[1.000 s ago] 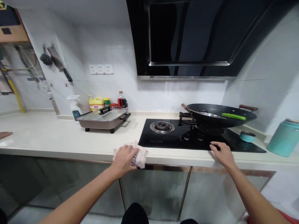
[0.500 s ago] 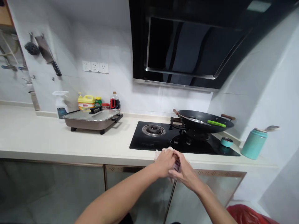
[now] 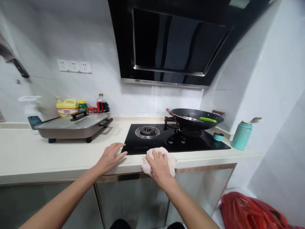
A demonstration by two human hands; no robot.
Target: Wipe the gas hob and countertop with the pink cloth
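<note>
My right hand presses on a pale pink cloth, its fingers bent over the top. The cloth lies bunched at the counter's front edge and overlaps the near rim of the black glass gas hob. Over the counter, by the hob's front left corner, my left hand holds nothing and its fingers are apart. The left burner is bare. On the right burner stands a black wok with wooden handles and a bright green-handled utensil inside.
An electric pan with a glass lid stands on the left, before a spray bottle, a yellow jug and a dark sauce bottle. A turquoise flask and its small cup are right. The range hood overhangs the hob.
Both hands were together around the cloth; now they are apart. My left hand has let go and moved left, while my right hand has the cloth at the hob's edge. The view has shifted right.
</note>
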